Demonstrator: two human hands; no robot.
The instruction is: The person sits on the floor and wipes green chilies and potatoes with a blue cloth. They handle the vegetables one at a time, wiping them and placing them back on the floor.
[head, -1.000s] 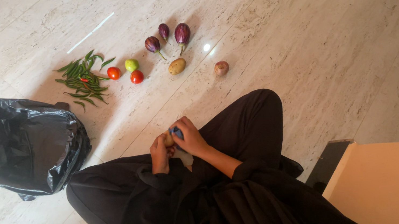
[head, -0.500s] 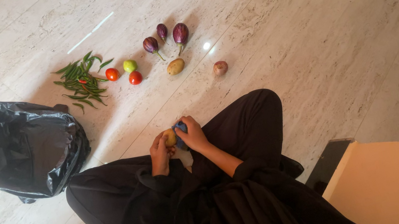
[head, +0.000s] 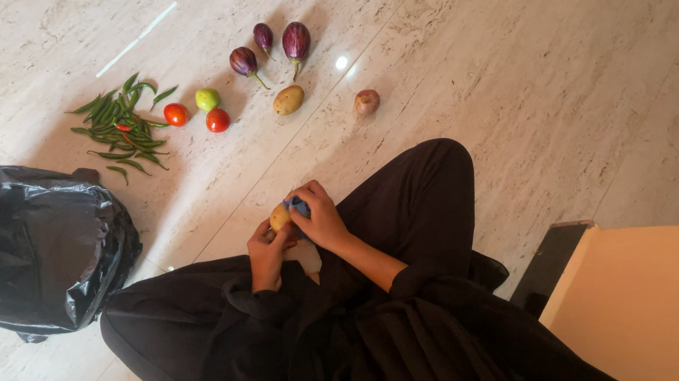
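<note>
Left hand [head: 264, 252] grip held a potato [head: 278, 217]; right hand [head: 319, 220] grip closed on blue tool [head: 296, 204], above floor [head: 519, 47].

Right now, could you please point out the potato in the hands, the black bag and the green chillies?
potato [head: 278, 217]: head view, its bare yellowish side.
black bag [head: 24, 246]: head view, its crumpled top.
green chillies [head: 115, 132]: head view, middle of the pile.

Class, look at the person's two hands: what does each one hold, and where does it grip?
The left hand cups a potato from beneath. The right hand closes around a small blue tool; exactly where it grips cannot be told.
</note>
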